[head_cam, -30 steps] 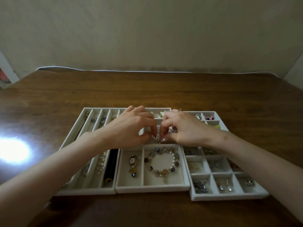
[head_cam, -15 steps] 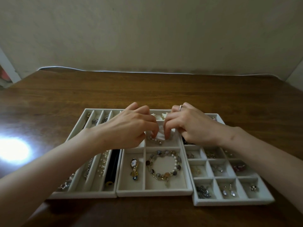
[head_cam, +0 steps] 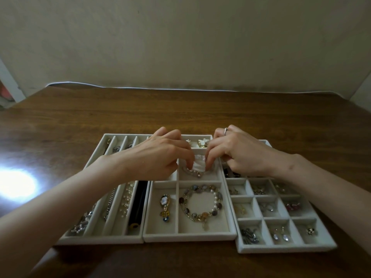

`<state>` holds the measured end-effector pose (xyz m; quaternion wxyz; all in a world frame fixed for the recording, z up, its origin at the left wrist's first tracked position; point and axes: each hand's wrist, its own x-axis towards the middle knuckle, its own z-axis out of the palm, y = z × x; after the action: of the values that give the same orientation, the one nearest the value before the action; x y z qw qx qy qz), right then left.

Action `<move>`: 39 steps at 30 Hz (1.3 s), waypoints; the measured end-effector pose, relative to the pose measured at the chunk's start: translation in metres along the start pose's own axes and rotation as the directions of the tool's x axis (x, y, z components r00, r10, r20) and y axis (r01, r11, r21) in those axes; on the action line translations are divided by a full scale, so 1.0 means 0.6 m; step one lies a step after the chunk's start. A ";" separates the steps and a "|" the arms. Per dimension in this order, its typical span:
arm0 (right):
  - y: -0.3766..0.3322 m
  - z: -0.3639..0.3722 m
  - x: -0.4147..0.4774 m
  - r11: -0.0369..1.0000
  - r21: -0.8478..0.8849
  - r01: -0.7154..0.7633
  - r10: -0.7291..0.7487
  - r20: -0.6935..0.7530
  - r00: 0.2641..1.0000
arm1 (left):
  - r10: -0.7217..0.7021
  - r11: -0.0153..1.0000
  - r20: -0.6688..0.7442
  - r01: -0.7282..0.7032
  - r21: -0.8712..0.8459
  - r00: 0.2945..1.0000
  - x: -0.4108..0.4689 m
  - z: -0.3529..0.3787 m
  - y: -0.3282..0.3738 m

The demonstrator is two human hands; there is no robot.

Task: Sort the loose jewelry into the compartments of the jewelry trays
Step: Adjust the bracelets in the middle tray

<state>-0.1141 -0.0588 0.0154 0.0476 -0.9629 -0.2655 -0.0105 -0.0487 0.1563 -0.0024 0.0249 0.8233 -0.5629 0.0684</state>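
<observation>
The left hand (head_cam: 158, 157) and right hand (head_cam: 243, 155) meet fingertip to fingertip, each pinching a small pale beaded bracelet (head_cam: 197, 173) in the middle compartment of the centre grey velvet tray (head_cam: 188, 236). The dark wooden bench (head_cam: 180, 113) carries that tray between a long-slotted grey tray (head_cam: 100, 240) of chains and a grey grid tray (head_cam: 285, 248) of earrings. Its near compartment holds a multicoloured stone bracelet (head_cam: 200, 203).

A dark wooden table (head_cam: 200, 113) carries three pale trays side by side near its near edge: the left tray (head_cam: 100, 240) with long slots, the middle tray (head_cam: 188, 237) touching it, and the right tray (head_cam: 285, 248), a grid of squares, set slightly nearer. Bright glare (head_cam: 14, 184) marks the tabletop's left.
</observation>
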 end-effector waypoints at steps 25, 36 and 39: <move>0.022 0.002 0.025 0.955 0.210 -0.209 0.263 -0.275 0.925 | -0.487 0.873 -0.052 0.487 -0.010 0.872 0.068 -0.006 -0.028; 0.022 0.003 0.055 0.930 0.110 -0.351 0.367 -0.216 0.905 | -0.529 0.842 0.034 0.530 -0.105 0.848 0.103 -0.002 -0.022; 0.013 0.002 0.062 0.916 0.085 -0.392 0.401 -0.180 0.898 | -0.481 0.877 -0.053 0.479 -0.034 0.875 0.105 0.000 -0.020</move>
<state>-0.0782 -0.0461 0.0151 0.0969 -0.9897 -0.0582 -0.0879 -0.0150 0.1028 0.0071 0.0662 0.9344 -0.3409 0.0792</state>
